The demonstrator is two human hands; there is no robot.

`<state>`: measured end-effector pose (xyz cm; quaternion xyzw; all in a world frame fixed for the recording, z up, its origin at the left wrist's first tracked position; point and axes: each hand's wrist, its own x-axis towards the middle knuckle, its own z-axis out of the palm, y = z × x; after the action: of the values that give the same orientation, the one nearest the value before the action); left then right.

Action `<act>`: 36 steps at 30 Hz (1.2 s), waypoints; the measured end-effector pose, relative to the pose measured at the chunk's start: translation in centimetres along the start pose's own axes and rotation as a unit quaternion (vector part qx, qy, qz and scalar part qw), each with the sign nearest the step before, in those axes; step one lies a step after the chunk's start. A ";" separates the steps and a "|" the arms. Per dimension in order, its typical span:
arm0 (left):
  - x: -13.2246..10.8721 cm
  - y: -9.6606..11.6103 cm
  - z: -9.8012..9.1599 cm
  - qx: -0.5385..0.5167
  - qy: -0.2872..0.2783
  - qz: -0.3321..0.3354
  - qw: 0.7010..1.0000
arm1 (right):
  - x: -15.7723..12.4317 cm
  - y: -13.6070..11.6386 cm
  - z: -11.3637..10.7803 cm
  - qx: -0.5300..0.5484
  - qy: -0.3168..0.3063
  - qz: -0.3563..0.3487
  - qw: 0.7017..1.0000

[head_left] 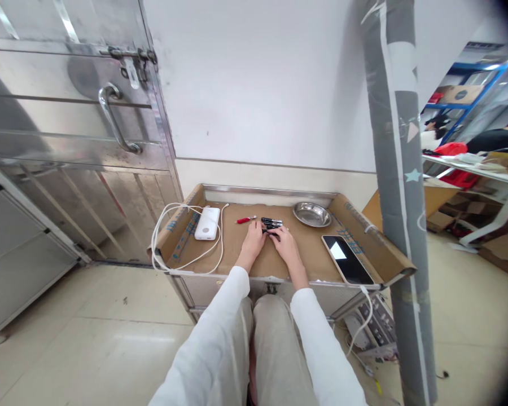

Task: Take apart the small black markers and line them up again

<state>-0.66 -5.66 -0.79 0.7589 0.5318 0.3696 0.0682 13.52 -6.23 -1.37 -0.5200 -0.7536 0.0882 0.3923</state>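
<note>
My left hand (254,239) and my right hand (285,243) are close together at the middle of the cardboard-covered tabletop (237,256). Between their fingertips lies a slim black pen (271,232), pinched at its left end by my left hand and at its right by my right. Just beyond it, several black pens (271,221) with shiny parts lie side by side. A red pen-like tool (245,220) with a silvery end rests to the left of them. My fingers partly cover the held pen, and its details are too small to read.
A white power bank (207,223) with a looped white cable (221,242) lies at left. At right are a round metal dish (312,214) and a phone (347,260) with a cable. A tall grey roll (400,169) leans beside the table; a metal door (76,113) stands left.
</note>
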 end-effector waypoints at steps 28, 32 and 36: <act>-0.2 0.9 -0.9 0.144 -0.025 0.020 0.989 | -0.2 0.6 -0.1 -0.106 0.073 0.033 0.991; -0.1 0.7 -0.7 0.141 -0.016 0.010 0.990 | -0.3 -0.1 -0.2 -0.159 0.092 0.086 0.979; -0.1 0.7 -0.6 0.137 0.003 0.003 0.991 | -0.2 -0.5 0.1 -0.177 0.094 0.154 0.968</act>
<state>-0.48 -6.23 -0.07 0.7618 0.5751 0.2956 -0.0389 13.11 -6.59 -1.31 -0.6968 -0.6279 -0.0367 0.3447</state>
